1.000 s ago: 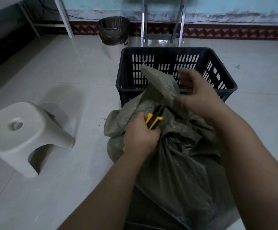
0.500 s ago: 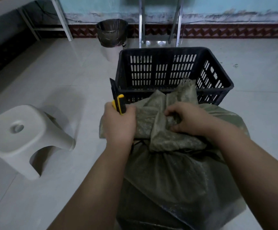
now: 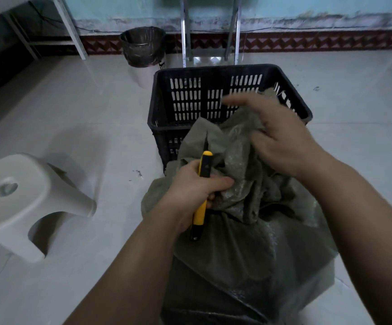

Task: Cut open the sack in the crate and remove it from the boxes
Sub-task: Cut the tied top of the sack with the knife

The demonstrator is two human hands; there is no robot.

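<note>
Whereas half a second ago both hands pressed down on the bunched top of the sack, the right hand (image 3: 281, 139) has now lifted clear and hovers above the cloth with its fingers spread loose, grasping nothing; its fingertips are smeared by motion. The left hand (image 3: 195, 193) has turned too: earlier it held the knife upright at the sack's left edge, and now it is clenched around the yellow and black knife (image 3: 202, 195) over the folds, thumb pressed against the gathered cloth, the dark blade tip pointing away toward the crate (image 3: 213, 73). The grey-green sack (image 3: 237, 242) stands on the floor (image 3: 85, 113) right in front of the person, its crumpled top leaning against the near wall of the black crate, with one flap reaching over the rim on the right.

How far the blade is pushed out is hard to tell, since it is thin and dark against the crate. Whatever fills the sack is hidden by the cloth, and the bottom of the sack is cut off by the frame. A white stool (image 3: 26, 200) lies tipped on its side to the left, and a lined bin (image 3: 143, 48) stands beyond the crate by the wall.
</note>
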